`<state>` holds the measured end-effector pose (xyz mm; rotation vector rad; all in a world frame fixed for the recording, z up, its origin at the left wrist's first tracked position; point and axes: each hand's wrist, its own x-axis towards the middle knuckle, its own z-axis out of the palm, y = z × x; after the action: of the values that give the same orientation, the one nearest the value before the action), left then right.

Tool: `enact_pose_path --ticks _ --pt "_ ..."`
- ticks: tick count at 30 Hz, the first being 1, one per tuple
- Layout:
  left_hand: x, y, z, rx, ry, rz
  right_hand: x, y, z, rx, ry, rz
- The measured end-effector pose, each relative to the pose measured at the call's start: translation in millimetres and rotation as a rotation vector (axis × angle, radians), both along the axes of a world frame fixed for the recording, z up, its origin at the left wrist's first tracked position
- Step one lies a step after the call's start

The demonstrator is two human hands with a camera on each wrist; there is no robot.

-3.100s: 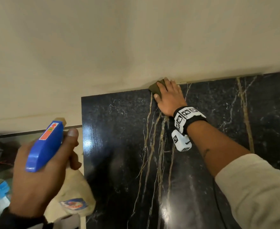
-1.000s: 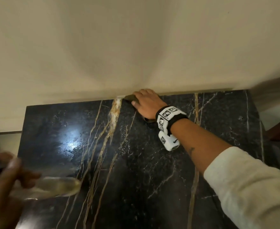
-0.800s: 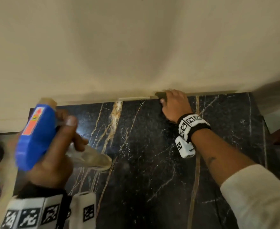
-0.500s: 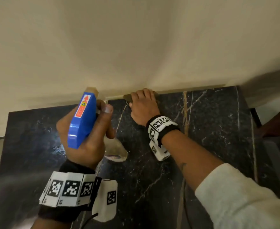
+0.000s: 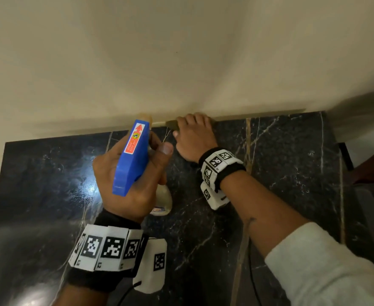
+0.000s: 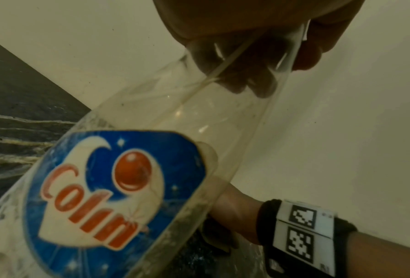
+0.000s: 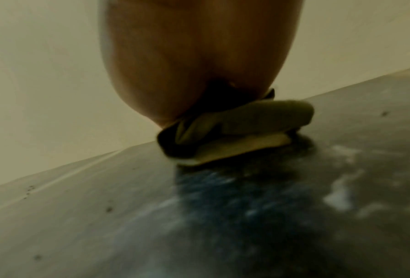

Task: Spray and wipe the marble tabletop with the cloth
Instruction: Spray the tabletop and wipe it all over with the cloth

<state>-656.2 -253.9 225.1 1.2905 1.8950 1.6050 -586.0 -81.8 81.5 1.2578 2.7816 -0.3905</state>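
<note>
The black marble tabletop [image 5: 287, 173] with gold and white veins fills the lower head view. My left hand [image 5: 142, 195] grips a spray bottle [image 5: 133, 157] by its blue trigger head, held above the middle of the top with the nozzle toward the wall. The left wrist view shows the bottle's clear body and blue label [image 6: 118, 178]. My right hand [image 5: 195, 138] lies over a bunched olive cloth [image 5: 171, 124] and holds it down on the marble at the back edge, against the wall. In the right wrist view the cloth [image 7: 242, 135] sticks out under the palm [image 7: 199, 65].
A cream wall [image 5: 181, 62] rises straight from the table's back edge. The tabletop ends at the right, where a dark grey object [image 5: 371, 217] stands beside it. Its left edge is near the frame's left side. Small specks lie on the marble [image 7: 109, 208].
My left hand has brought the spray bottle in from the left to the middle of the top, close to my right hand. The right hand has kept the cloth along the back edge.
</note>
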Motion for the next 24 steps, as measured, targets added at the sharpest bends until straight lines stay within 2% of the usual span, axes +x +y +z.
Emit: enact_pose_path --ticks 3,5,7,9,11,12,14,17,19,21,24 --pt "-2 -2 -3 -0.002 -0.043 0.007 18 20 5 -0.060 0.052 0.153" --pt "-3 -5 -6 -0.012 -0.074 0.012 41 38 0 -0.053 0.076 0.116" --pt "-5 -8 -10 -0.011 -0.089 -0.005 69 53 -5 0.019 0.103 -0.073" --pt "-6 -10 -12 -0.008 -0.104 -0.028 85 59 -9 0.098 0.095 -0.360" --pt "-4 -9 -13 -0.009 -0.117 -0.049 76 58 -6 0.111 0.041 -0.607" --pt "-4 -9 -12 -0.017 -0.127 -0.050 64 54 -3 0.086 0.019 -0.656" --pt "-4 -7 -12 -0.020 -0.140 -0.059 43 43 0 0.046 0.011 -0.541" --pt "0 -2 -12 -0.072 -0.140 -0.073 44 27 -4 0.061 0.118 -0.083" --pt "4 3 -8 -0.117 -0.179 -0.070 64 36 -3 0.004 0.171 0.094" --pt "8 7 -10 -0.170 -0.177 -0.099 92 56 -6 -0.001 0.130 0.075" --pt "1 4 -11 -0.218 -0.120 -0.160 143 85 -7 0.063 0.090 -0.166"
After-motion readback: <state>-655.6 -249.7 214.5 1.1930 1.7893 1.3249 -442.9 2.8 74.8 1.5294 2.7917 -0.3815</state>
